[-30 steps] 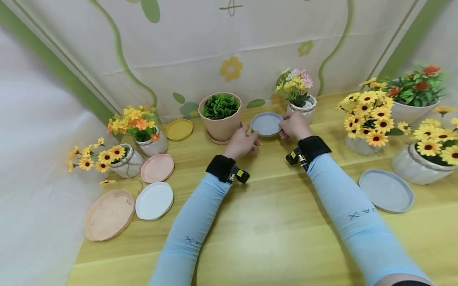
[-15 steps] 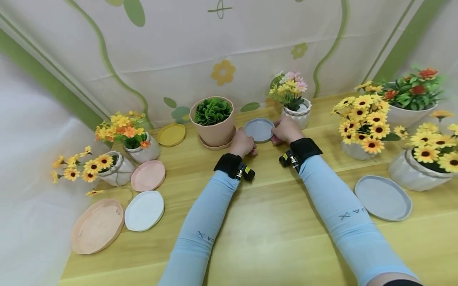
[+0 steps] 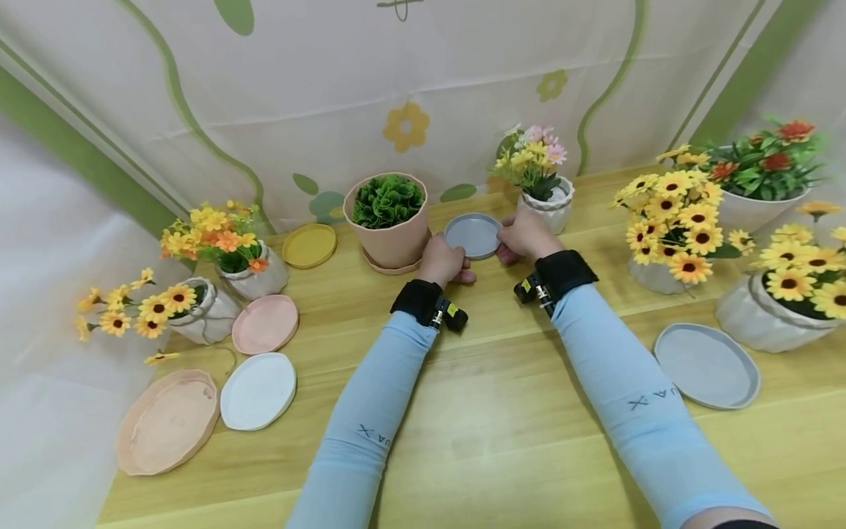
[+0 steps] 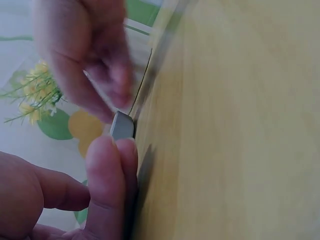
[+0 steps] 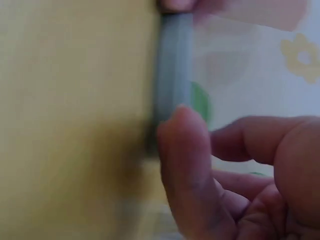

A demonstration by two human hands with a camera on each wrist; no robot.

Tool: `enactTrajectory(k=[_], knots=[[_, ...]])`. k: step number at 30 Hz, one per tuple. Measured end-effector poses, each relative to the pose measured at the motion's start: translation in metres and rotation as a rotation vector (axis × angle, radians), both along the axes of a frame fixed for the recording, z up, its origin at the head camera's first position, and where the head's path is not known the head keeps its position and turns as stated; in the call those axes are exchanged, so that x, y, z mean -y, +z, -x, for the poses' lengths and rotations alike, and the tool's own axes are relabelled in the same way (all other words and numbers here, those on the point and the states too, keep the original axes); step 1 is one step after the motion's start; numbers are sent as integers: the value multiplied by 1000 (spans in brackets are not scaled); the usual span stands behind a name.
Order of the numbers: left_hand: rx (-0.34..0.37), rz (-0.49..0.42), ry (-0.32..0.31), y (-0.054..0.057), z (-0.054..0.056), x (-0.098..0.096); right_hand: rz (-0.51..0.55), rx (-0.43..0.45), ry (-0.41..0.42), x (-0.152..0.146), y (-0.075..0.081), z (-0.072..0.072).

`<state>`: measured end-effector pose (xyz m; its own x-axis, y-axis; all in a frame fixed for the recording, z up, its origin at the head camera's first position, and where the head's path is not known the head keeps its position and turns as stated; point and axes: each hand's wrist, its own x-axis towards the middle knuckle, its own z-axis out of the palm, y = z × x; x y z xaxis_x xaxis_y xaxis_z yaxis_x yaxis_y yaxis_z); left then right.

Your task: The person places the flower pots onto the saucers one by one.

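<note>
A small round grey plant saucer (image 3: 472, 235) lies near the back of the table, between the peach pot (image 3: 390, 231) with its green plant and the white pot (image 3: 550, 209) with pink and yellow flowers. At the saucer's left edge, the fingers of my left hand (image 3: 444, 262) hold its rim. My right hand (image 3: 529, 236) pinches the right edge between thumb and fingers. In the right wrist view the saucer (image 5: 172, 65) shows edge-on, blurred, beyond the thumb. A short piece of the saucer (image 4: 122, 126) appears between both hands in the left wrist view.
At left stand a yellow saucer (image 3: 309, 245), a pink saucer (image 3: 266, 324), a white saucer (image 3: 258, 391) and a large peach saucer (image 3: 169, 422), beside two flower pots. A larger grey saucer (image 3: 707, 365) lies right, near sunflower pots (image 3: 767, 316). A curtain (image 3: 297, 95) hangs behind.
My left hand has moved right, away from the peach pot, to the grey saucer's left edge. My right hand stays at its right edge. The head view has shifted slightly.
</note>
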<state>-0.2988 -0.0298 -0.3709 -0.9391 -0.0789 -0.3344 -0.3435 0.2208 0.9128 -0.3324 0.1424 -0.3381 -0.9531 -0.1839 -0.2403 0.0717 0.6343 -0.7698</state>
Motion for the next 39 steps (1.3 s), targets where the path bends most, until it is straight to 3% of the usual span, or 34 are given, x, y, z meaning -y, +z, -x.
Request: enactTrajectory(k=[3, 5, 8, 11, 16, 21, 24, 29, 32, 39], knots=[[3, -8, 3, -1, -1, 1, 26, -65, 17, -8, 27, -11], [3, -11, 1, 0, 0, 1, 114, -100, -16, -16, 46, -19], [5, -6, -3, 0, 1, 2, 150, -209, -118, -29, 68, -30], [14, 0, -7, 1, 1, 3, 124, -294, -250, -39, 76, -33], [8, -17, -12, 1, -1, 3, -6, -345, -357, -47, 60, -21], [-1, -30, -14, -1, -1, 4, -173, -319, -317, -53, 36, -7], [0, -26, -16, -1, 0, 4, -74, -229, -307, -56, 25, 1], [24, -21, -16, -1, 3, 6, 145, -87, -363, -58, 13, 11], [34, -16, -4, -2, 5, 6, 157, -65, -379, -61, 10, 12], [35, -17, 0, 1, 2, 4, 39, -114, -391, -63, 8, 8]])
